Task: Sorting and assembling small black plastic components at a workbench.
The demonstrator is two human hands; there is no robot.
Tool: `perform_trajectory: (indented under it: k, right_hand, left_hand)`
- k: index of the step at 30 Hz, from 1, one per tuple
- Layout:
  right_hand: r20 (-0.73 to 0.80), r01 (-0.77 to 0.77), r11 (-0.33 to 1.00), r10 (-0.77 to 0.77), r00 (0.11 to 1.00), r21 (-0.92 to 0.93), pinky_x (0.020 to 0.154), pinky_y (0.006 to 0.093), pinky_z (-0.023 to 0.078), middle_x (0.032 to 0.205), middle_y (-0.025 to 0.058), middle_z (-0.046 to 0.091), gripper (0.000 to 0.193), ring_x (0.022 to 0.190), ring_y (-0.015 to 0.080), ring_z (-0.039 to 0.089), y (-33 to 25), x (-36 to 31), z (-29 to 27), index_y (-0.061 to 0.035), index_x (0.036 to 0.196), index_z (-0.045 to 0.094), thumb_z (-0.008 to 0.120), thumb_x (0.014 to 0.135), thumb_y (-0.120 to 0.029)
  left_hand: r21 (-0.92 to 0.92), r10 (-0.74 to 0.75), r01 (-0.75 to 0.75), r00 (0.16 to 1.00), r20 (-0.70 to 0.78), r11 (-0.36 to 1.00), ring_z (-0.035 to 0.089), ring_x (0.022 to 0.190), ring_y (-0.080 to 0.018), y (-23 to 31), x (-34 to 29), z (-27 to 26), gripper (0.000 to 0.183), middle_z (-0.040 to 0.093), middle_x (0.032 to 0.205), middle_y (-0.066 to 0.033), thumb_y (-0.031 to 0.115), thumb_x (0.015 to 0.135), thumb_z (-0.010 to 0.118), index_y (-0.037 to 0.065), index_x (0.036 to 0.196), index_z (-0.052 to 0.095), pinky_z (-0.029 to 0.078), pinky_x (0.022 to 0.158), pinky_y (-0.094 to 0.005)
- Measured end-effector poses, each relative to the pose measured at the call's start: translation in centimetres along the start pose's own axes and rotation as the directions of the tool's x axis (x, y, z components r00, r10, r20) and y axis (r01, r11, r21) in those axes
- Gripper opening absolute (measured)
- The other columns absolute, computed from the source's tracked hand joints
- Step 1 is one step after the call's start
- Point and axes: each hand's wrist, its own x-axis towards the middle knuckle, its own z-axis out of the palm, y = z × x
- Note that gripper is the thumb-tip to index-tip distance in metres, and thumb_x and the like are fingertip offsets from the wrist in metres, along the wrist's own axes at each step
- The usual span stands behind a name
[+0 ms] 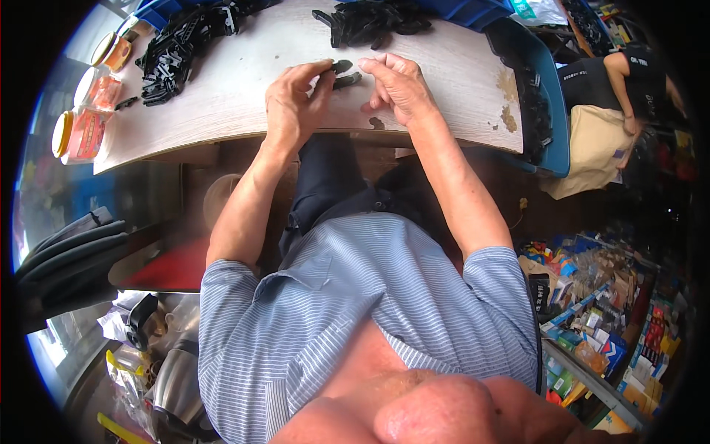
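Observation:
Above the near part of the pale table (244, 81), my left hand (294, 100) pinches a small black plastic clip-like part (346, 78) between thumb and fingers. Two dark prongs of that part stick out to the right, toward my other hand. Just across from it, my right hand (403, 87) has its thumb and index finger pressed together and the other fingers curled. Anything at those right fingertips is too small to make out. A heap of black parts (171, 63) lies at the far left, and a second heap of black parts (373, 24) lies at the back.
Jars with yellow lids (85, 135) line the table's left edge. Blue bins (462, 11) stand behind the heaps. A teal tub (556, 111) with black parts adjoins the right edge. Beyond it is another person (614, 85) beside a tan sack (592, 144). Mixed boxes (599, 325) crowd the lower right.

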Motion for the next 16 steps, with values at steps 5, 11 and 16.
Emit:
perform_trajectory:
  k: [5, 11, 16]
  right_hand:
    - [-0.105, -0.121, 0.961, 0.098, 0.99, -0.247, 0.043, 0.0317, 0.054, 0.059, 0.0005, 0.054, 0.022, 0.043, 0.0102, 0.051, -0.3, 0.4, 1.3, -0.0017, 0.089, 0.064, 0.076, 0.088, -0.02]
    - [-0.171, -0.101, 0.913, 0.034, 0.985, -0.396, 0.04, 0.0305, 0.051, 0.065, 0.0046, 0.061, 0.026, 0.041, 0.0116, 0.052, 0.3, 0.7, 1.4, 0.0011, 0.087, 0.065, 0.08, 0.082, -0.019]
    - [-0.191, -0.094, 0.874, 0.001, 0.982, -0.476, 0.039, 0.0321, 0.051, 0.069, 0.0092, 0.066, 0.026, 0.043, 0.017, 0.059, 0.9, 1.1, 1.3, 0.0003, 0.094, 0.069, 0.08, 0.082, -0.02]
  left_hand:
    - [0.561, 0.442, -0.456, 0.88, 0.172, 0.691, 0.068, 0.094, -0.028, -1.0, -0.2, -0.1, 0.019, 0.074, 0.095, -0.0084, 0.012, 0.086, 0.072, 0.009, 0.104, 0.074, 0.054, 0.085, -0.0386]
    - [0.633, 0.467, -0.505, 0.85, 0.244, 0.587, 0.068, 0.099, -0.0245, -1.1, -0.5, 0.2, 0.025, 0.074, 0.101, -0.0035, 0.013, 0.083, 0.072, 0.013, 0.108, 0.073, 0.052, 0.082, -0.0382]
    - [0.67, 0.441, -0.499, 0.855, 0.275, 0.55, 0.066, 0.11, -0.0185, -2.2, -0.2, -0.1, 0.04, 0.074, 0.113, 0.001, 0.016, 0.081, 0.074, 0.019, 0.121, 0.071, 0.05, 0.087, -0.0401]
